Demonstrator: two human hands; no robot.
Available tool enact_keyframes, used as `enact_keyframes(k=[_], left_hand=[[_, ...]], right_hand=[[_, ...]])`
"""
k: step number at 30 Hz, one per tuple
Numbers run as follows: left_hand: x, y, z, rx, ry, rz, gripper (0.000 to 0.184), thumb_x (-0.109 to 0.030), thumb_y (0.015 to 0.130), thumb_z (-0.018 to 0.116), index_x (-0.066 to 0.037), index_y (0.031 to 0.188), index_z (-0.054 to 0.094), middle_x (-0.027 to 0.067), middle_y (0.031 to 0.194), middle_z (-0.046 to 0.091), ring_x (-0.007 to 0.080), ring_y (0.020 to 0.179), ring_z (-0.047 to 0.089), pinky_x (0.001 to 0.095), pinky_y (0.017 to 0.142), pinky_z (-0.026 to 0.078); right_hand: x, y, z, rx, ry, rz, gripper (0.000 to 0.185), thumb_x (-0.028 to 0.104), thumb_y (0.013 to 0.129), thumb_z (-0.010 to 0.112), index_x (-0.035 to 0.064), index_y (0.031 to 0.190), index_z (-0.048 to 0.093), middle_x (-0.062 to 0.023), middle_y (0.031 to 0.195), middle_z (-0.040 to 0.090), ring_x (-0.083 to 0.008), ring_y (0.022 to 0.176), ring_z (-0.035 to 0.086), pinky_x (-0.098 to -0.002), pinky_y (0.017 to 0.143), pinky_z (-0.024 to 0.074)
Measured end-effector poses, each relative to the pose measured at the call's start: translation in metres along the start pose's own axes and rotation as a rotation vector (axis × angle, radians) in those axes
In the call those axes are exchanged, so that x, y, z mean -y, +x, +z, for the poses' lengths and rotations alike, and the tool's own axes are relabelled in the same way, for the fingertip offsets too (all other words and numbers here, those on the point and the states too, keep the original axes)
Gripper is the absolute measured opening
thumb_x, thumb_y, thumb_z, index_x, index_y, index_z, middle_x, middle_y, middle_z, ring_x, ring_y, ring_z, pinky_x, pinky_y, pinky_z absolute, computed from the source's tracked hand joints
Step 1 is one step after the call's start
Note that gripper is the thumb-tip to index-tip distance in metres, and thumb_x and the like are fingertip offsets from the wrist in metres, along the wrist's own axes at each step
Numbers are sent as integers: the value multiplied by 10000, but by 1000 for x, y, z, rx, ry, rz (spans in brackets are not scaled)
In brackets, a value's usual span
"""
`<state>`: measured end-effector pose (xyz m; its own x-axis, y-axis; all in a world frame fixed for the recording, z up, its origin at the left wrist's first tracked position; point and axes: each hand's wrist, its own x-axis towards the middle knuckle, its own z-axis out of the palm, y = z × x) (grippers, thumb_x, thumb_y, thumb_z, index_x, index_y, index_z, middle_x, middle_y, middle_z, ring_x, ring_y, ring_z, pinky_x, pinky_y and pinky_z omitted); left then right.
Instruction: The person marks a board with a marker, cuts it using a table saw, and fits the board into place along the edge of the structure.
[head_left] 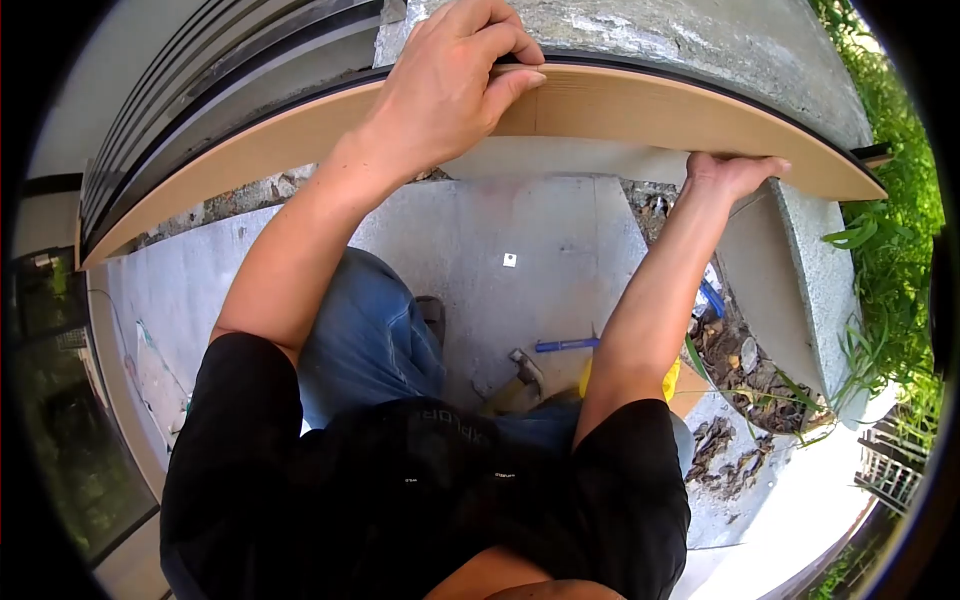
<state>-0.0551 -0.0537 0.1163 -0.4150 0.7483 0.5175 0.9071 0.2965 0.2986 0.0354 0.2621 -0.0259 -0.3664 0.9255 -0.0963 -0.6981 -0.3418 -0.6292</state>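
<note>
I have the long board (pixel 640 105) along the concrete ledge (pixel 720 25); fingers of the left hand (pixel 445 80) pinch its top edge. The right hand (pixel 730 174) sits beneath, grip unclear to me; slackening there could let the board tip.

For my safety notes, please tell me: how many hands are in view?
2: the left hand at the upper edge of the long tan board, and the right hand at its lower edge. No other hand shows.
</note>
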Motion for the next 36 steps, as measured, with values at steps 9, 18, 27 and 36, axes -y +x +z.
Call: enact_keyframes(k=[9,18,27,36], left_hand=[[0,-3,-2,-115,-35,14,135,-139,857,769,-43,920,697,108,994,605,315,956,609,426,851,500],[-2,-1,2,-86,43,79,160,-126,863,777,-36,974,703,81,1066,611,279,995,615,380,875,506],[-17,7,5,-25,-8,-108,151,-81,848,766,-21,957,680,110,1063,611,297,982,613,393,856,503],[-27,11,3,7,6,-167,140,-91,870,747,-21,969,677,122,1079,596,314,1031,604,392,918,491]], right_hand=[[8,-19,20,-20,-67,59,845,774,1000,181,164,1480,514,-100,1487,549,-358,1353,528,-621,1134,430],[6,-11,11,28,7,28,880,787,990,203,131,1530,432,-106,1542,477,-309,1414,467,-518,1196,402],[8,-7,6,-27,130,10,797,715,1036,282,129,1570,367,-77,1558,459,-295,1426,445,-470,1191,376],[4,0,4,-27,209,-7,748,679,1043,360,127,1546,406,-64,1538,483,-281,1401,469,-459,1178,385]])
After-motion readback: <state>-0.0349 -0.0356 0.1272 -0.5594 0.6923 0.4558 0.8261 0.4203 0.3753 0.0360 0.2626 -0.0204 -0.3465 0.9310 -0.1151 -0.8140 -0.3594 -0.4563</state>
